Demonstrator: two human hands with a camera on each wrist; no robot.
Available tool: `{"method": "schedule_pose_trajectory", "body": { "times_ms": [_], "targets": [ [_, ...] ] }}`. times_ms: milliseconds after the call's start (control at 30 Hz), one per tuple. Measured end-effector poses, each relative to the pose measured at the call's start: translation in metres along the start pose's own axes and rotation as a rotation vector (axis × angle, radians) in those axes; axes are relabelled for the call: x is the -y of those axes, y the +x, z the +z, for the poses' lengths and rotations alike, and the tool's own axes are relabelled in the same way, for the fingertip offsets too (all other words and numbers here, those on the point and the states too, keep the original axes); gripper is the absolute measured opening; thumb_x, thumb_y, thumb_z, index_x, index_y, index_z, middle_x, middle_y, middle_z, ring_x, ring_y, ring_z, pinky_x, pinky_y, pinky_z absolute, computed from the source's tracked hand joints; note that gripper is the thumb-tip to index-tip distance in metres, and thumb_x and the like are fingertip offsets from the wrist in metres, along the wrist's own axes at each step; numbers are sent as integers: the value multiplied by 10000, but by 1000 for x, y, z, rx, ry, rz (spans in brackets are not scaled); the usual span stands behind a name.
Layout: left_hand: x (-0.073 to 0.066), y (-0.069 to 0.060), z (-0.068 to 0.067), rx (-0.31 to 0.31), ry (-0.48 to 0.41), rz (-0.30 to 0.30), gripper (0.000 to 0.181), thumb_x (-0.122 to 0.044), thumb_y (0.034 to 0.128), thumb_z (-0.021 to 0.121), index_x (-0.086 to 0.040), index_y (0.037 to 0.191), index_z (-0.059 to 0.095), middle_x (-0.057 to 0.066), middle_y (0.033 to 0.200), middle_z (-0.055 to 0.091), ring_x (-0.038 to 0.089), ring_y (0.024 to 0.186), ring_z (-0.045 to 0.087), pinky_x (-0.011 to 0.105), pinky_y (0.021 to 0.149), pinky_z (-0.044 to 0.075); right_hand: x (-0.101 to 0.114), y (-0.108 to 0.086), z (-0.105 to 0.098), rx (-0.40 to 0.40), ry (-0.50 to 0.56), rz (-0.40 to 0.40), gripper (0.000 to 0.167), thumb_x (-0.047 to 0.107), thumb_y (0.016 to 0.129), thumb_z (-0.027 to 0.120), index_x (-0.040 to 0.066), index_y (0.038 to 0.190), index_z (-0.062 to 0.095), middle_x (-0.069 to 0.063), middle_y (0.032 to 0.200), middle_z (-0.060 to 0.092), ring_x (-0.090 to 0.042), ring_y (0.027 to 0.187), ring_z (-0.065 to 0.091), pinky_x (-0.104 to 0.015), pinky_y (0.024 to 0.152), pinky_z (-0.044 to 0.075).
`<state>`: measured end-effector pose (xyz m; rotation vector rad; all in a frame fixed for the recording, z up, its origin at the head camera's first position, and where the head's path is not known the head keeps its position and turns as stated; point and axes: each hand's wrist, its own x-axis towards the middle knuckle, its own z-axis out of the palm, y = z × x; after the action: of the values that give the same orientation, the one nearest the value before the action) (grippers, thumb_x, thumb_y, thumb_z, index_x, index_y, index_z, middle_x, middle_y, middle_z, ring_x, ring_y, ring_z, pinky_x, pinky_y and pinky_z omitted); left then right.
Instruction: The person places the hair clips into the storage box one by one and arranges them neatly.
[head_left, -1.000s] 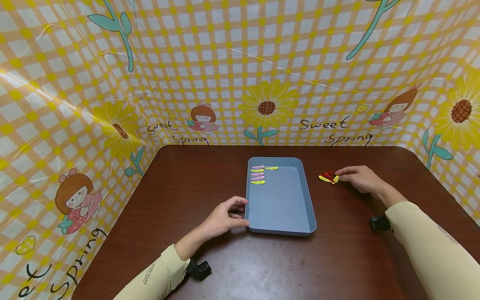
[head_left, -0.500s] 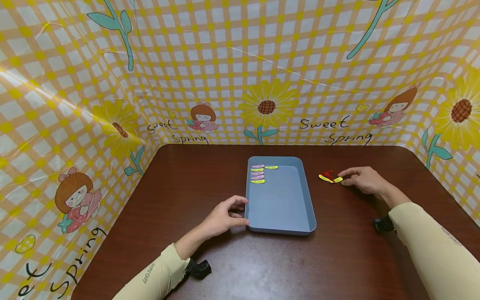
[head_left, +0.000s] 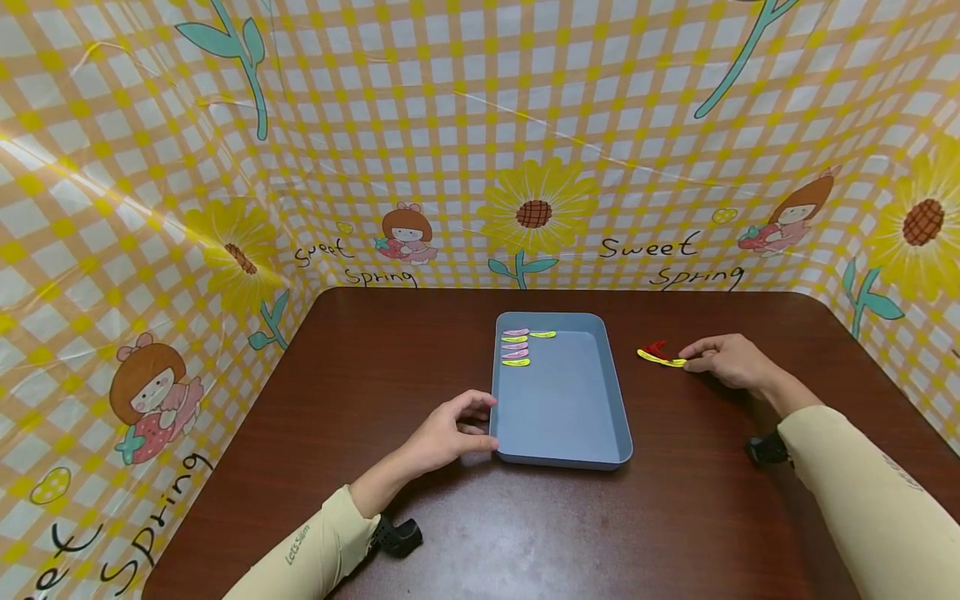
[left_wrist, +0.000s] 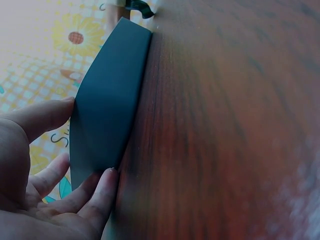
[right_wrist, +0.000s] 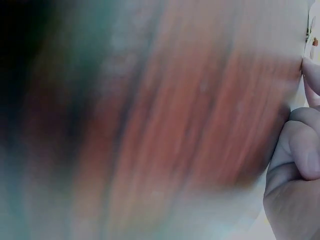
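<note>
Slender yellow clip point(head_left: 676, 362) newly turned edge-on beside red pointed clips point(head_left: 656, 350), right of blue-grey rectangular tray point(head_left: 551, 404); right hand point(head_left: 729, 362) pinches end, grasp likely secured; left hand point(head_left: 448, 433), fingers apart, touches tray.

From my distance I see a table point(head_left: 570, 533) with dark brown wood grain, rounded far corners and a pale shine nearer to me. On it stands a rectangular blue-grey tray point(head_left: 558, 408) with low walls. To the tray's right, apart from it, yellow clips point(head_left: 649, 357) and red clips point(head_left: 656, 350) are close together.
</note>
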<state>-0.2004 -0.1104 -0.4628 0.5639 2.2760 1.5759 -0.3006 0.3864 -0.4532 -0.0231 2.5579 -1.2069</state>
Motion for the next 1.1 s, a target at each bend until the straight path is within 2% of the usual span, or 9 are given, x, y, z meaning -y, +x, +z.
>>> {"method": "schedule_pose_trajectory", "body": {
  "times_ms": [233, 600, 933, 1100],
  "targets": [
    [0, -1, 0, -5, 5, 8, 557, -169, 857, 819, -90, 1348, 567, 79, 1334, 610, 226, 1181, 596, 337, 978, 530, 1, 3, 0, 5, -19, -8, 448, 251, 915, 744, -31, 1247, 640, 130, 541, 367, -56, 437, 288, -269, 417, 329],
    [1, 1, 0, -6, 13, 7, 571, -168, 852, 823, -86, 1353, 561, 76, 1342, 609, 216, 1184, 595, 319, 974, 530, 0, -3, -3, 6, -151, -38, 383, 286, 908, 745, 13, 1172, 694, 107, 537, 369, -72, 446, 306, -278, 441, 335],
    [1, 1, -1, -4, 12, 21, 570, -164, 856, 818, -71, 1355, 558, 91, 1346, 606, 229, 1187, 596, 317, 969, 533, -9, -10, -8, 0, -121, -27, 398, 312, 913, 740, 16, 1173, 685, 107, 529, 360, -69, 429, 289, -287, 421, 352],
    [1, 1, 0, -1, 8, 11, 578, -177, 853, 822, -82, 1358, 557, 81, 1344, 606, 224, 1182, 598, 324, 969, 536, -12, -12, -11, 18, -90, -12, 467, 314, 902, 754, 5, 1236, 646, 114, 538, 333, -67, 435, 293, -290, 425, 351]
  ]
}}
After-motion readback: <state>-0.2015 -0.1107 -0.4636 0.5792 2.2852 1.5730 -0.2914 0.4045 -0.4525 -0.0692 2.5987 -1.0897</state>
